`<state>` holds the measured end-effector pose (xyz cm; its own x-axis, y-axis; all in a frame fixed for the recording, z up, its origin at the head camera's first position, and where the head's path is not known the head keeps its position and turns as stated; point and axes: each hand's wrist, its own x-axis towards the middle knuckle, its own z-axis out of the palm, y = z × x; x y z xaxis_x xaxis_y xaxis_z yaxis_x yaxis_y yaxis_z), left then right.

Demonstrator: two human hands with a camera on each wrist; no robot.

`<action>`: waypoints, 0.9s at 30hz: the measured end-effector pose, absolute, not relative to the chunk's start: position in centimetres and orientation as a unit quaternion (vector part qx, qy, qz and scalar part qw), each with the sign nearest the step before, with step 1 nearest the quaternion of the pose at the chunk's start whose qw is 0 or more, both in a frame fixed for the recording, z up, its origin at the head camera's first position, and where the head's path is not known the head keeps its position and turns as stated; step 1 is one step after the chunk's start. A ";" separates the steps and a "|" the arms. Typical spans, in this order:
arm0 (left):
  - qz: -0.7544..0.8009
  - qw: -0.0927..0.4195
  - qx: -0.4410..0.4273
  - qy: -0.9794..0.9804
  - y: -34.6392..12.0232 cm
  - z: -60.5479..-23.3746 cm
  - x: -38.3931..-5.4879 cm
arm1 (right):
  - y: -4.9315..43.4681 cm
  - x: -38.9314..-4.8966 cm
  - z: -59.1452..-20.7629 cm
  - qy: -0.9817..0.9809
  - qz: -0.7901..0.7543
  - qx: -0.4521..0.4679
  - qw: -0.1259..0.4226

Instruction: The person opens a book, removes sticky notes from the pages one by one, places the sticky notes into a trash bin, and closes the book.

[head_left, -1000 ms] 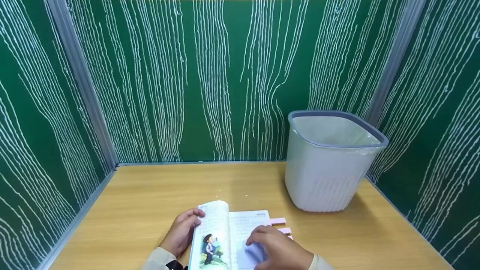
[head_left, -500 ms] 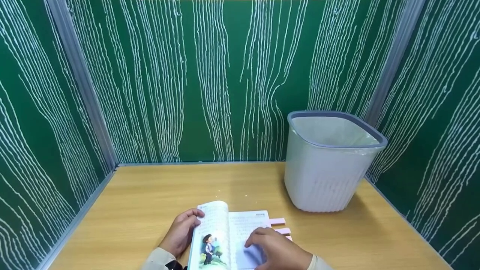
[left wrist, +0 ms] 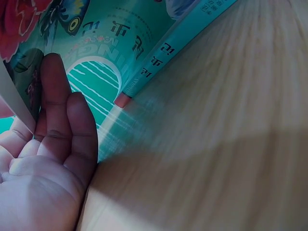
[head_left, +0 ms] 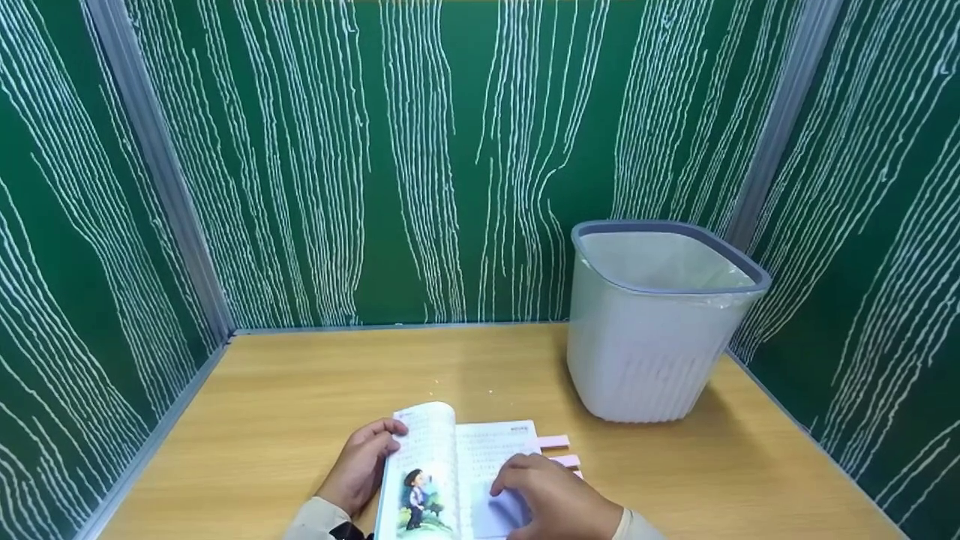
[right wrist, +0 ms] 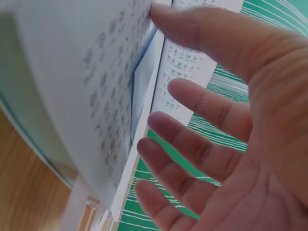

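An open book with printed pages lies at the near edge of the head view. Its left page shows a drawing of a child. My left hand grips the left side, thumb over the page and fingers behind the teal cover, as the left wrist view shows. Over the right page is my right hand, its fingers loosely bent near a lilac-blue sheet on that page. In the right wrist view these fingers are spread apart and the thumb tip meets the page.
Pink tabs stick out from the book's right edge. A white bin with a grey rim and a clear liner stands on the wooden table at the back right. Small white specks lie beyond the book. Green walls enclose the table.
The head view has shifted very slightly. Both hands and the book keep the same positions relative to each other.
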<state>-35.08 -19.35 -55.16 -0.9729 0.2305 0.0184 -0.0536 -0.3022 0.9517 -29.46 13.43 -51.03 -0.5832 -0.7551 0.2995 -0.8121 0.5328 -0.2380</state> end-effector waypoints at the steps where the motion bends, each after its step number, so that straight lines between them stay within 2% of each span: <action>1: 0.804 0.089 0.077 0.583 -19.3 -55.2 -35.1 | 13.4 -29.5 -51.0 -0.872 0.176 0.449 0.082; 12: 0.807 0.085 0.089 0.578 -19.3 -55.2 -35.2 | 13.4 -29.4 -50.8 -0.880 0.185 0.433 0.061; 27: 0.796 0.080 0.071 0.596 -19.3 -55.0 -35.0 | 13.6 -29.6 -51.0 -0.865 0.196 0.452 0.091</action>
